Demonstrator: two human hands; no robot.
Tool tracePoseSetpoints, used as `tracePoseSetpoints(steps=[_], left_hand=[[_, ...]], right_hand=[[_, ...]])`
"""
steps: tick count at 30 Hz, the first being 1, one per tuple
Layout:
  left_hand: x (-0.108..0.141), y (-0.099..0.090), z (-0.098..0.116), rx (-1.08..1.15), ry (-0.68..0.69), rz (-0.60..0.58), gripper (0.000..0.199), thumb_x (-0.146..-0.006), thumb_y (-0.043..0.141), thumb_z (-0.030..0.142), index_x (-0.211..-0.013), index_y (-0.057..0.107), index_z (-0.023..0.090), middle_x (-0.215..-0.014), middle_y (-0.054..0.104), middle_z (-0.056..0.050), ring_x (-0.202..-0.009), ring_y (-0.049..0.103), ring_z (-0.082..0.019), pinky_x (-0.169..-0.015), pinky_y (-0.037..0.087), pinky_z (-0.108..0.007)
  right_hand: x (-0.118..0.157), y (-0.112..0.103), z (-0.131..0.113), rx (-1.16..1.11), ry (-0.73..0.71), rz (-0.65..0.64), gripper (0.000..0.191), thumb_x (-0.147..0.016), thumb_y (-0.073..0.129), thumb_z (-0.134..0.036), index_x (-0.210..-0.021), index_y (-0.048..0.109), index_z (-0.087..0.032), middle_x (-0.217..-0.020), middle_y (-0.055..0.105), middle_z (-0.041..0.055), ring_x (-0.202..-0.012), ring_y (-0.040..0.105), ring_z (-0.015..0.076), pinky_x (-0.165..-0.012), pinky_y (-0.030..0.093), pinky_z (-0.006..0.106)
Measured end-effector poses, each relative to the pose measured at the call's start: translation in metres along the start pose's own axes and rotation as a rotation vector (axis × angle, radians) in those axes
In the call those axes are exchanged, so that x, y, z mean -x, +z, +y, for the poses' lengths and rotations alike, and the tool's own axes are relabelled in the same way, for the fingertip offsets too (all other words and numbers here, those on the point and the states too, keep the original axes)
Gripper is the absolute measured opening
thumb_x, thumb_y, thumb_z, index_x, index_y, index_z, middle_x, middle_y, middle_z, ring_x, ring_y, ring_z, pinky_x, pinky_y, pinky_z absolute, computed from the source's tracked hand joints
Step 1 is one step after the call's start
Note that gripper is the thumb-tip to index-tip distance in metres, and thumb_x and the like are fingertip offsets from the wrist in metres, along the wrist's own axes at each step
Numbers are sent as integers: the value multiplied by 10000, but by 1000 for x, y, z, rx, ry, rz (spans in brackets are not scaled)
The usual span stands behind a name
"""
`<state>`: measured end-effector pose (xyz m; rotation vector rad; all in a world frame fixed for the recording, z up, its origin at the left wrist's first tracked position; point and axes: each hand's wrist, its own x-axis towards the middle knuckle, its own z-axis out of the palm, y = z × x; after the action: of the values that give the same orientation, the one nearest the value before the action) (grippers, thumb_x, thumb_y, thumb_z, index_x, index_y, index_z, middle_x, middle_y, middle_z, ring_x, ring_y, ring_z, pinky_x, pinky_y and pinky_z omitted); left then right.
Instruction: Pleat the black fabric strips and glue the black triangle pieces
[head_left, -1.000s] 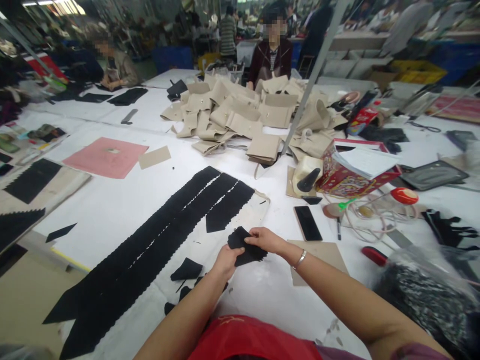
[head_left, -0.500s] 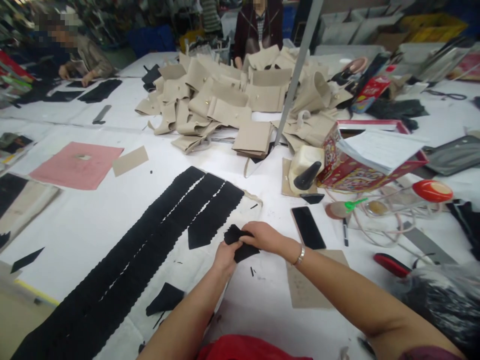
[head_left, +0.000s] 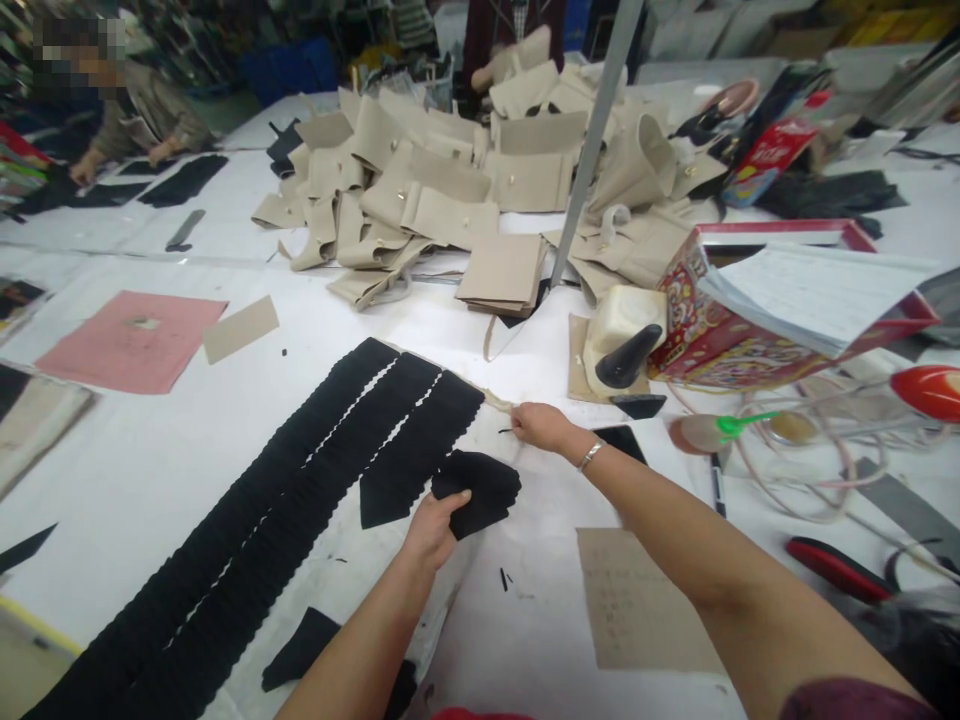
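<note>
The left hand (head_left: 435,525), thumb over curled fingers, grips a black cloth piece (head_left: 484,490) at the right of the black strips (head_left: 360,430). The right hand (head_left: 541,425), fingers bunched, seems to pinch the pale sheet (head_left: 352,545) beneath the strips. Beyond the strips lie tan pieces (head_left: 450,190), heaped.

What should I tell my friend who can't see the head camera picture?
A person's left hand holds flat black material while the right hand is at the corner of a pale sheet. Long black rows lie on the sheet; a heap of tan pieces and a red box stand beyond.
</note>
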<state>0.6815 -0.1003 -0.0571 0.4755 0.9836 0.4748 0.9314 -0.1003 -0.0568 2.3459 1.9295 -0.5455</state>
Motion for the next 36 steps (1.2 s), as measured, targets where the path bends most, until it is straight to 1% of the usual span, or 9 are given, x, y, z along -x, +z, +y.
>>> tracePoseSetpoints(steps=[4, 6, 8, 10, 13, 16, 21, 28, 36], left_hand=[[-4, 8, 11, 10, -13, -58, 436, -580, 757, 135, -997, 633, 111, -920, 698, -123, -984, 615, -286, -944, 429, -468], [-7, 14, 15, 2, -9, -101, 469, -572, 766, 142, -1020, 629, 114, -923, 696, -124, -986, 612, -291, -944, 425, -474], [-11, 20, 18, -15, -4, -134, 493, -563, 776, 152, -1031, 628, 119, -927, 695, -123, -978, 614, -293, -938, 427, -476], [-14, 27, 19, -37, -7, -158, 489, -554, 782, 161, -1019, 634, 121, -931, 693, -123, -966, 618, -293, -927, 434, -471], [-20, 34, 20, -78, -19, -180, 461, -533, 791, 165, -970, 650, 122, -943, 689, -123, -962, 617, -291, -915, 442, -457], [-26, 39, 20, -118, -31, -163, 438, -495, 804, 160, -906, 660, 113, -917, 692, -126, -943, 620, -295, -898, 449, -452], [-40, 41, 13, -132, -48, -58, 403, -463, 806, 157, -832, 654, 100, -792, 700, -112, -845, 646, -288, -851, 472, -451], [-57, 49, 9, -136, -9, 8, 410, -470, 788, 141, -852, 647, 99, -781, 701, -100, -826, 653, -266, -835, 487, -430], [-76, 62, 11, -190, 110, 137, 328, -476, 763, 139, -784, 657, 99, -733, 698, -90, -786, 657, -257, -806, 499, -416]], right_hand=[[16, -20, 27, 61, 220, 137, 333, -865, 306, -83, -1102, 541, -100, -993, 579, 180, -847, 571, 209, -676, 382, 280], [25, -23, 31, -4, 246, 191, 404, -875, 267, -72, -1231, 452, -116, -1115, 524, 209, -919, 554, 225, -723, 386, 310], [32, -20, 26, -146, 212, 193, 353, -897, 327, -160, -1216, 475, -148, -1128, 535, 179, -926, 551, 216, -749, 396, 306], [34, -13, 15, -452, 144, 58, 311, -914, 356, -299, -1083, 567, -145, -983, 607, 126, -839, 569, 182, -707, 421, 272], [33, 0, -1, -1065, 35, -245, 436, -888, 356, -487, -891, 603, -127, -717, 603, 47, -648, 545, 127, -580, 423, 231], [29, 6, -7, -1369, -29, -301, 364, -744, 578, -490, -805, 569, -131, -648, 556, -11, -574, 489, 93, -538, 390, 217], [18, 11, -4, -1218, -115, -197, 207, -673, 619, -321, -711, 503, -155, -629, 511, -49, -571, 454, 83, -544, 359, 217], [-2, 27, 12, -926, -115, -15, 137, -717, 558, -293, -747, 518, -165, -643, 506, -50, -603, 454, 99, -588, 351, 231], [-18, 4, 13, -429, -197, 71, 122, -801, 501, -209, -820, 618, -181, -783, 630, 27, -721, 541, 143, -643, 339, 233]])
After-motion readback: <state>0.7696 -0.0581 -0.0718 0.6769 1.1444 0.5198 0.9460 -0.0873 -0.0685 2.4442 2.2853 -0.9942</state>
